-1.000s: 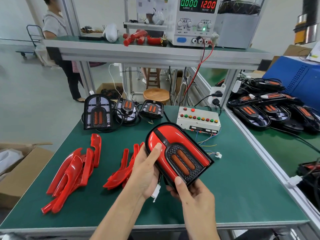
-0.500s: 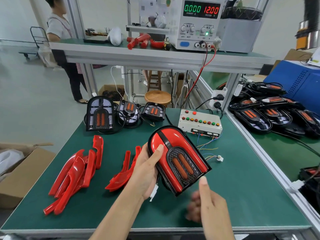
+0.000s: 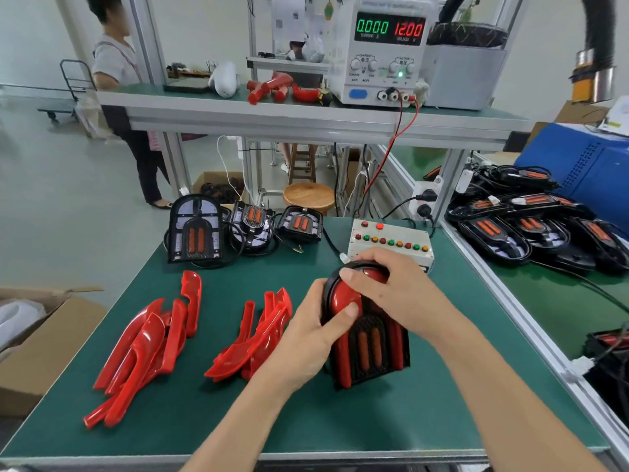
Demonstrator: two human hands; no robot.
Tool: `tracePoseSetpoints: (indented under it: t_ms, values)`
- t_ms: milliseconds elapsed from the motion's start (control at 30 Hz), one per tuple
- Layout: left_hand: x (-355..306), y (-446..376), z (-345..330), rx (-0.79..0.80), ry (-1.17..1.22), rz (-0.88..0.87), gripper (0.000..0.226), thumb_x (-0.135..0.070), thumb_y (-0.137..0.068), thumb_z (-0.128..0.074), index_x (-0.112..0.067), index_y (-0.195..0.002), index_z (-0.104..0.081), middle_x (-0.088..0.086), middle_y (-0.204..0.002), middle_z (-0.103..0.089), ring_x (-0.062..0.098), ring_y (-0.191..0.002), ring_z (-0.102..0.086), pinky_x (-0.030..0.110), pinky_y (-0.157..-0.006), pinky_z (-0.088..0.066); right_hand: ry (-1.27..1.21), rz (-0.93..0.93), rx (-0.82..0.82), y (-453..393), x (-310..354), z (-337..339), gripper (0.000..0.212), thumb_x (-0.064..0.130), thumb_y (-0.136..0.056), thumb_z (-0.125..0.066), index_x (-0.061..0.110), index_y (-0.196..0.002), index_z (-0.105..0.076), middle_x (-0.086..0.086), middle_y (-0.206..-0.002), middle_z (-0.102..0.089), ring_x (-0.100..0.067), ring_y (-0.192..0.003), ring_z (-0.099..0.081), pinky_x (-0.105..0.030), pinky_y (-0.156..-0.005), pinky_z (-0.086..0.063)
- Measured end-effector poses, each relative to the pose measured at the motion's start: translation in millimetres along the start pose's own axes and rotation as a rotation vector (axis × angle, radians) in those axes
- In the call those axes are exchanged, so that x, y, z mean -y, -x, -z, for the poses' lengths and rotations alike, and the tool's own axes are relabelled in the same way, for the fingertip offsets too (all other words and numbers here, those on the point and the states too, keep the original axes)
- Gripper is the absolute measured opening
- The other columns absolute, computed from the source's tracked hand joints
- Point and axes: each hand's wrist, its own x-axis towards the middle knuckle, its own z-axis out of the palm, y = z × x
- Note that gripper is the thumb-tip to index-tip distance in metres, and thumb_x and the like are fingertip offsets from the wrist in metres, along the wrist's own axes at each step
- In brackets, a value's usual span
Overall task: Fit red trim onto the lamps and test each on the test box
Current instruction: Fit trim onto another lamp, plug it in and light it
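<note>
Where right hand (image 3: 391,294) hovered, now grips lamp (image 3: 369,338)

There is only one view, from a camera on the person's head. It looks forward and down over the green table (image 3: 190,417), close above both hands, and reaches the shelf (image 3: 306,112) behind.

Left hand (image 3: 306,338), right hand (image 3: 398,294): bare, no gloves; forearms unsleeved.
</note>
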Motion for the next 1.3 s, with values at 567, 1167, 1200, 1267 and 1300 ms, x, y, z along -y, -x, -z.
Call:
tracePoseSetpoints:
  t_ms: [567, 1167, 1200, 1267, 1300]
  values:
    - [10.2, -2.0, -2.0, 0.025, -0.121, -0.003, 0.031, -0.039, -0.094, -0.061, -0.027, -0.121, -0.055, -0.015, -0.112, -0.068, 0.001, -0.107, -0.062, 0.020, -0.094, -0.047, -0.127, 0.006, 0.063, -1.2, -15.1, -3.2, 0.010, 0.030, -0.089, -0.078, 0.024, -0.094, -0.072, 0.005, -0.091, -0.075, -0.005, -0.081, -0.069, -0.036, -0.086, -0.057]
    - [16.5, -6.5, 8.6, 0.127, 0.101, 0.080, 0.052, -0.020, -0.088, -0.076, -0.023, -0.136, -0.055, 0.001, -0.132, -0.068, 0.019, -0.126, -0.062, 0.030, -0.101, -0.052, -0.473, -0.221, -0.020, -6.0, -30.3, 6.1, 0.019, 0.039, -0.089, -0.077, 0.024, -0.101, -0.077, -0.001, -0.098, -0.080, -0.019, -0.087, -0.078, -0.034, -0.076, -0.063]
    - [16.2, -6.9, 8.9, 0.109, 0.138, 0.091, 0.052, -0.020, -0.087, -0.076, -0.021, -0.135, -0.056, 0.002, -0.131, -0.069, 0.021, -0.126, -0.063, 0.033, -0.102, -0.053, -0.477, -0.203, 0.012, -4.1, -31.3, 8.6, 0.021, 0.038, -0.088, -0.078, 0.026, -0.105, -0.075, 0.000, -0.101, -0.080, -0.018, -0.090, -0.077, -0.032, -0.076, -0.063]
    - [15.8, -7.0, 9.6, 0.093, 0.184, 0.103, 0.055, -0.019, -0.086, -0.077, -0.018, -0.137, -0.055, 0.005, -0.131, -0.069, 0.025, -0.127, -0.062, 0.042, -0.106, -0.051, -0.397, -0.170, 0.049, 0.1, -33.6, 8.8, 0.027, 0.040, -0.085, -0.081, 0.029, -0.108, -0.073, 0.006, -0.100, -0.079, -0.014, -0.090, -0.077, -0.028, -0.075, -0.063]
    - [14.9, -6.8, 9.1, 0.094, 0.188, 0.106, 0.058, -0.021, -0.085, -0.078, -0.016, -0.138, -0.055, 0.006, -0.132, -0.068, 0.026, -0.128, -0.062, 0.046, -0.109, -0.049, -0.357, -0.169, 0.034, 1.2, -35.5, 7.2, 0.028, 0.040, -0.083, -0.083, 0.029, -0.107, -0.072, 0.009, -0.098, -0.079, -0.012, -0.088, -0.077, -0.028, -0.074, -0.063]
